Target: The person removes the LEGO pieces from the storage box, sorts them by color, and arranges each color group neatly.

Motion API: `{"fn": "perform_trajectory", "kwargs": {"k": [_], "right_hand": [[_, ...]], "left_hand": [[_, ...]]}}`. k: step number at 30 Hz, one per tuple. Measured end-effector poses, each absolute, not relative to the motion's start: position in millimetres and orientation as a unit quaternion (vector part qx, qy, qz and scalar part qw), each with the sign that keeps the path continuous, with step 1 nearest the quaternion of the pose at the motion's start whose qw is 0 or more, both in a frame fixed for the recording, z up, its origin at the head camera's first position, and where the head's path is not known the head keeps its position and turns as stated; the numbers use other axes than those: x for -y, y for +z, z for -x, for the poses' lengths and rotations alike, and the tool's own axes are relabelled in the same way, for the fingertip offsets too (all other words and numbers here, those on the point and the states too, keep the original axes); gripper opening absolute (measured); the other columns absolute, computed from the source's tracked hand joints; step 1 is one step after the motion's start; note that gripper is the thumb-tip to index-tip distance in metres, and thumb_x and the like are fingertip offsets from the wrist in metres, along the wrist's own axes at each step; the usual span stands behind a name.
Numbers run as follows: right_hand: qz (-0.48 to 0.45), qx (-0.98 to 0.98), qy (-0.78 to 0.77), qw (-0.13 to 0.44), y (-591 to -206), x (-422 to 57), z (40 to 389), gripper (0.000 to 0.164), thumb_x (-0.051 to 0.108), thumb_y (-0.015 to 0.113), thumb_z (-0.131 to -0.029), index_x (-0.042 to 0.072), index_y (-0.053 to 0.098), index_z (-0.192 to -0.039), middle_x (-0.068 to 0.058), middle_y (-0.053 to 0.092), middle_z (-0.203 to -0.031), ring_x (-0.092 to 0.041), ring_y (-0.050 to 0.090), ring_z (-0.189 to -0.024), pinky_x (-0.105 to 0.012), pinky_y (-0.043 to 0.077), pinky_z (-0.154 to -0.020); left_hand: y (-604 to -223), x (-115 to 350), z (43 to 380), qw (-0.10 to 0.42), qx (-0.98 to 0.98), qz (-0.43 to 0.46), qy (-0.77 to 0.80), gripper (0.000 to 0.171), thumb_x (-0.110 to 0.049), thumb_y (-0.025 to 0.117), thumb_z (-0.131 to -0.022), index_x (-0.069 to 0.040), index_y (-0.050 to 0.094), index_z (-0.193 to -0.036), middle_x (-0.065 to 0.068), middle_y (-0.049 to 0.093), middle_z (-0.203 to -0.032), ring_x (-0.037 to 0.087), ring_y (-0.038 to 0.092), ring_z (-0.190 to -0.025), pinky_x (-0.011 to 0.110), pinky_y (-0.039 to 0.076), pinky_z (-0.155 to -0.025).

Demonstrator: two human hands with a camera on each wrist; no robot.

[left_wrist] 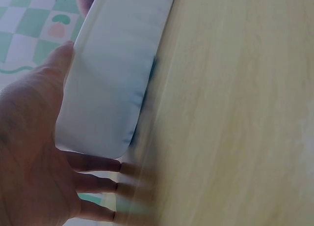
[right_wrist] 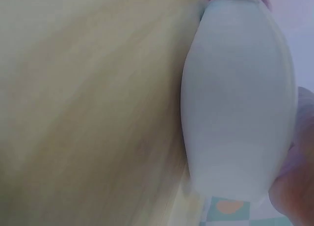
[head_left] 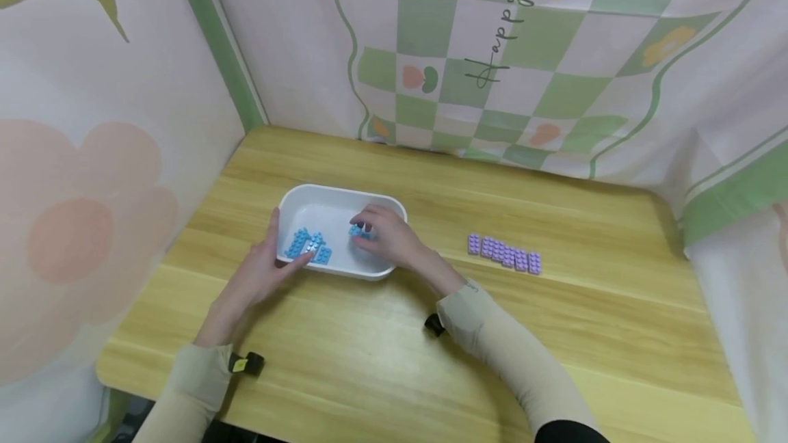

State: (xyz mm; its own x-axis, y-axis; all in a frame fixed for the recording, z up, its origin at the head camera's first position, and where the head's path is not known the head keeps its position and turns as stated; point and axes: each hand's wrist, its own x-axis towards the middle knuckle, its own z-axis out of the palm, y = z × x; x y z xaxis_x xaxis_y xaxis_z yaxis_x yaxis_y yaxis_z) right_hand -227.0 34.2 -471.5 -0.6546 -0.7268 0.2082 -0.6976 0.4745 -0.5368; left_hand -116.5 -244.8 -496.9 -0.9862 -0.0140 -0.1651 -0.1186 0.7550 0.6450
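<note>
A white plastic tray (head_left: 335, 269) stands on the table with several light blue studded building blocks (head_left: 297, 243) loose in its left part. My left hand (head_left: 261, 272) holds the tray's near left corner, thumb over the rim and fingers along the outer end. In the left wrist view, the left hand (left_wrist: 34, 137) lies against the tray wall (left_wrist: 105, 83). My right hand (head_left: 390, 238) reaches over the right end, thumb and fingers curled about a blue building block (head_left: 356, 230) inside. In the right wrist view the tray's outer wall (right_wrist: 238, 98) hides most of the right hand (right_wrist: 297, 186).
Several purple studded blocks (head_left: 505, 253) lie in a staggered row on the wooden table (head_left: 369, 347), right of the tray. A patterned cloth (head_left: 480, 39) hangs behind the far table edge, and another printed cloth (head_left: 123, 87) hangs at the left.
</note>
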Motion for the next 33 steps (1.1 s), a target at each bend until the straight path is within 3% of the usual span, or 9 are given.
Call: {"fn": "perform_trajectory", "kwargs": {"k": [12,19,24,33], "right_hand": [[0.381,-0.827,-0.411,0.051,-463,-61,206,0.024,0.010,0.082,-0.097,0.000,0.079,-0.118,-0.013,0.077,-0.106,-0.027,0.071,-0.099,-0.047,0.065,-0.094],[0.374,-0.827,-0.419,0.027,-460,-85,192,0.025,0.010,0.083,-0.096,0.002,0.079,-0.119,-0.011,0.079,-0.108,-0.025,0.072,-0.098,-0.043,0.065,-0.093],[0.346,-0.837,-0.424,0.015,-458,-108,181,0.028,0.008,0.085,-0.094,0.001,0.079,-0.120,-0.011,0.079,-0.111,-0.027,0.073,-0.099,-0.047,0.067,-0.096],[0.299,-0.854,-0.425,-0.009,-472,-158,175,0.028,0.001,0.085,-0.092,-0.002,0.079,-0.119,-0.012,0.082,-0.108,-0.026,0.073,-0.093,-0.038,0.064,-0.086]], "left_hand": [[-495,244,116,0.075,-0.936,0.039,0.341,0.124,-0.075,0.061,-0.102,-0.015,-0.020,-0.175,0.035,0.020,-0.178,0.061,0.030,-0.161,0.075,0.028,-0.131],[-494,244,116,0.071,-0.937,0.035,0.340,0.124,-0.075,0.060,-0.102,-0.014,-0.019,-0.175,0.035,0.020,-0.178,0.062,0.030,-0.160,0.075,0.029,-0.131],[-494,244,115,0.071,-0.937,0.037,0.341,0.124,-0.076,0.060,-0.101,-0.015,-0.019,-0.175,0.033,0.019,-0.179,0.063,0.028,-0.161,0.076,0.027,-0.131],[-496,244,116,0.071,-0.936,0.034,0.342,0.125,-0.076,0.060,-0.101,-0.015,-0.019,-0.175,0.033,0.019,-0.179,0.062,0.028,-0.161,0.076,0.026,-0.131]]}}
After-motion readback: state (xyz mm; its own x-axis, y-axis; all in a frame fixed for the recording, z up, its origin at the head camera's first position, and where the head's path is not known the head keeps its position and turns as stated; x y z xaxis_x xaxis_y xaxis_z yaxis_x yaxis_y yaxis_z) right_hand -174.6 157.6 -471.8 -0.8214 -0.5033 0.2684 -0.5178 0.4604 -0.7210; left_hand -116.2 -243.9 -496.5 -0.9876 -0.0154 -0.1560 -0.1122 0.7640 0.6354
